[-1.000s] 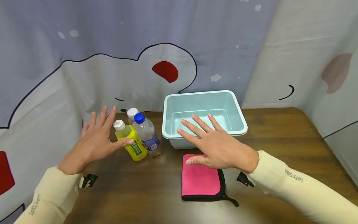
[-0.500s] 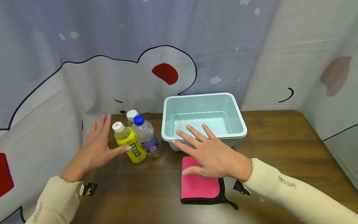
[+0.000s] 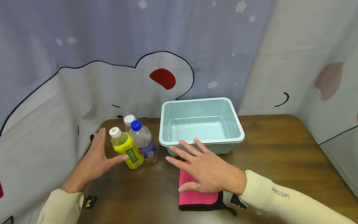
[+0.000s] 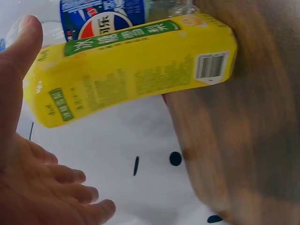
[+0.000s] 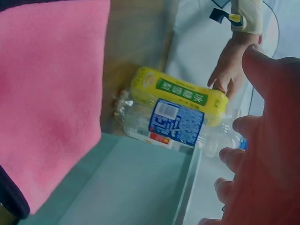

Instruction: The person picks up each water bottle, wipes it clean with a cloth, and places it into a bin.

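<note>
In the head view my left hand (image 3: 92, 163) hovers with thumb and fingers spread, just left of a yellow-labelled drink bottle (image 3: 129, 152) with a white cap. The left wrist view shows a gap between that hand's fingers and the yellow bottle (image 4: 136, 70). Close beside it stands a clear bottle (image 3: 143, 138) with a blue cap and a blue label. Behind them a third bottle with a white cap (image 3: 129, 119) is mostly hidden. My right hand (image 3: 208, 171), fingers spread, is over a folded pink cloth (image 3: 197, 199) with black edging, covering part of it.
A pale blue-green plastic basin (image 3: 201, 124) stands at the back middle of the wooden table (image 3: 274, 149), right of the bottles. A printed curtain (image 3: 112, 31) hangs along the table's back edge. The cloth has a black loop at its lower right corner.
Both hands have come lower in the head view, and the right hand has shifted slightly left over the cloth. The whole scene sits a little lower in view. Bottles, basin and cloth keep their places.
</note>
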`<state>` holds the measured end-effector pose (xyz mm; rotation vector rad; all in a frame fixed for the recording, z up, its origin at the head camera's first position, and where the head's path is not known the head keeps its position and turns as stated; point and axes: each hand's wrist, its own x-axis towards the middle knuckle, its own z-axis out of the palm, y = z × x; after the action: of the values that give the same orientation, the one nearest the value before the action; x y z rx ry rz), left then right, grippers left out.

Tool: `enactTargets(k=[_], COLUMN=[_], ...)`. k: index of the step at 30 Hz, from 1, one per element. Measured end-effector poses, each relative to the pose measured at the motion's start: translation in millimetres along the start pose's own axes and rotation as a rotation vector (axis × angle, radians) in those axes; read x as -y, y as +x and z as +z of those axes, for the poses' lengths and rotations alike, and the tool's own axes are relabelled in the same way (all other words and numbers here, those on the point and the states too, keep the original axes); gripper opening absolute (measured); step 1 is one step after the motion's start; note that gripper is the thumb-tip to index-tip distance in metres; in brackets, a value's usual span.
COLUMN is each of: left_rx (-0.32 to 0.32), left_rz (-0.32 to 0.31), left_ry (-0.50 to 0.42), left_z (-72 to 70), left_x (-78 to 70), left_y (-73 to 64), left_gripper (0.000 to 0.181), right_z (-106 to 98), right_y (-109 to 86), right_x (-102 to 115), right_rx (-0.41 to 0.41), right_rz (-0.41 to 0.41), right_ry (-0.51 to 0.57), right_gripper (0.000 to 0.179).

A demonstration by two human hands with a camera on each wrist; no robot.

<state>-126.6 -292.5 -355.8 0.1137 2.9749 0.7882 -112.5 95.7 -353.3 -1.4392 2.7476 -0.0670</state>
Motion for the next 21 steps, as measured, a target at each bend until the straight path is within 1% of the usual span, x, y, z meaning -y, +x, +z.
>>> enactTargets(k=[4,7,14,21], left_rx=[-0.003,-0.006,-0.019,-0.054], left_rz=[-0.025,-0.033,-0.047,-0.048], left_ry=[-0.017,-0.025,-0.032,-0.05], left_z=[5.9,8.1,12.6,18.3], left_x=[3.0,2.4,3.0,4.2], left_y=[-2.2,-2.3,-2.1,1.2], left_gripper=[0.136,0.136,0.135,0.134], right_z=[8.2,13.4,27.4,39.5], right_y=[-0.2,-0.7,-0.4,-1.0], right_x=[4.3,6.8,10.8,8.8], right_rx=[-0.004,-0.016,-0.006,0.024], right_rz=[-0.026,-0.056,-0.125,-0.127], right_ry=[-0.009,-0.021,-0.036,-0.013], right_gripper=[0.084,0.084,0.081,0.079])
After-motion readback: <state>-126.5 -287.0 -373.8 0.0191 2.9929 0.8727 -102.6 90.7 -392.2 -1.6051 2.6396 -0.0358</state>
